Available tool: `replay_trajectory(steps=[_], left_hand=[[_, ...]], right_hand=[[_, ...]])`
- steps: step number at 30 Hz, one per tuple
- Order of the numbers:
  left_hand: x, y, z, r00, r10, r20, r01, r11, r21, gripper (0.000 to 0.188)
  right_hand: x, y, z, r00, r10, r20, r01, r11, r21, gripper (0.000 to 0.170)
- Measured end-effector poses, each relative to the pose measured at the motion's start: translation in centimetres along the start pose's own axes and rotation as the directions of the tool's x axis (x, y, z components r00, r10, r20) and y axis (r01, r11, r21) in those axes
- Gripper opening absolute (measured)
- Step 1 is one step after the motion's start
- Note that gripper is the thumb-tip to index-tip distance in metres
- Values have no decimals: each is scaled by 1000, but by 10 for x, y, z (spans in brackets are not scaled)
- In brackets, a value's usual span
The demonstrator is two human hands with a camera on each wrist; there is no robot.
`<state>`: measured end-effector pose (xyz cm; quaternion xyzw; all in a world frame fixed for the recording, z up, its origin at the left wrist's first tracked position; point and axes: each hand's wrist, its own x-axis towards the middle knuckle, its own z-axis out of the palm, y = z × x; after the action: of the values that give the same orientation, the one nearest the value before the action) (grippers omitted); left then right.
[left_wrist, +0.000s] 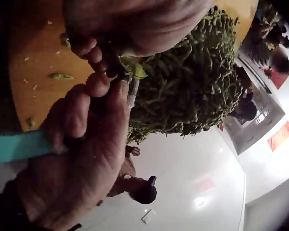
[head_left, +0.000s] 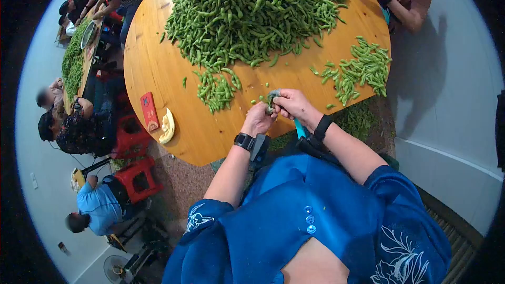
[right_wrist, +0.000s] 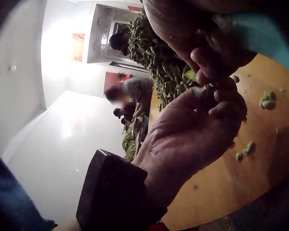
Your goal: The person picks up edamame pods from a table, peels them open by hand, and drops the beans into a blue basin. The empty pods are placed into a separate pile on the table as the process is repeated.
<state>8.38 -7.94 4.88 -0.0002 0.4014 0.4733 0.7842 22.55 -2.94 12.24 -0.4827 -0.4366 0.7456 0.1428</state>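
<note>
Over the near edge of the table, both hands meet fingertip to fingertip at a green soybean pod (left_wrist: 138, 70). My left hand (head_left: 258, 119) pinches it from one side, fingers curled. My right hand (head_left: 295, 105) pinches it from the other, with a greyish wrap (left_wrist: 132, 91) at the thumb tip. A teal strip (head_left: 300, 129) hangs below the right hand. Just beyond the fingers lie a few loose green beans (right_wrist: 268, 100). A small group of pods (head_left: 215, 92) lies ahead of the left hand.
A large heap of pods (head_left: 252, 10) covers the far side of the round wooden table (head_left: 150, 63). More pods (head_left: 363, 68) spread at right. A red packet (head_left: 149, 110) and a yellowish peel (head_left: 167, 126) lie at left. People sit around; red stools (head_left: 138, 179) stand left.
</note>
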Motion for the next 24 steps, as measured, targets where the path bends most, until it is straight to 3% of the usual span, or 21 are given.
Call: replay_trajectory(steps=[2, 4, 5, 7, 8, 10, 15, 17, 23, 24], left_hand=[[6, -5, -10, 1000, -5, -3, 5, 1000, -29, 17], [2, -4, -9, 989, 24, 145, -38, 995, 94, 21], [1, -6, -8, 989, 25, 146, -39, 995, 92, 21], [-14, -3, 10, 988, 149, 26, -149, 921, 361, 22], [-18, -3, 11, 988, 155, 23, -153, 922, 357, 22], [-24, -1, 8, 896, 440, -58, -286, 672, 683, 22], [-33, 7, 2, 893, 447, -44, -317, 696, 644, 21], [-26, 5, -9, 916, 400, -31, -238, 605, 760, 21], [-25, 4, -2, 867, 489, -92, -179, 479, 859, 13], [-21, 3, -4, 867, 491, -89, -182, 477, 860, 13]], right_hand=[[2, -3, -1, 1000, 19, -18, -19, 1000, -19, 14], [4, -1, -6, 998, -55, -15, 51, 982, -182, 13], [6, 0, -5, 998, -54, -14, 51, 981, -185, 13], [11, 9, -4, 992, -117, -53, 97, 950, -298, 15], [15, 15, -5, 992, -117, -46, 97, 948, -302, 15], [18, 20, -5, 875, -484, 4, 379, 680, -628, 15], [6, 11, 2, 892, -449, 44, 369, 669, -645, 16], [6, 10, 3, 887, -457, 58, 379, 653, -655, 16], [21, 23, -2, 894, -442, 68, 405, 737, -541, 16], [21, 23, -2, 938, -345, 29, 320, 831, -454, 16]])
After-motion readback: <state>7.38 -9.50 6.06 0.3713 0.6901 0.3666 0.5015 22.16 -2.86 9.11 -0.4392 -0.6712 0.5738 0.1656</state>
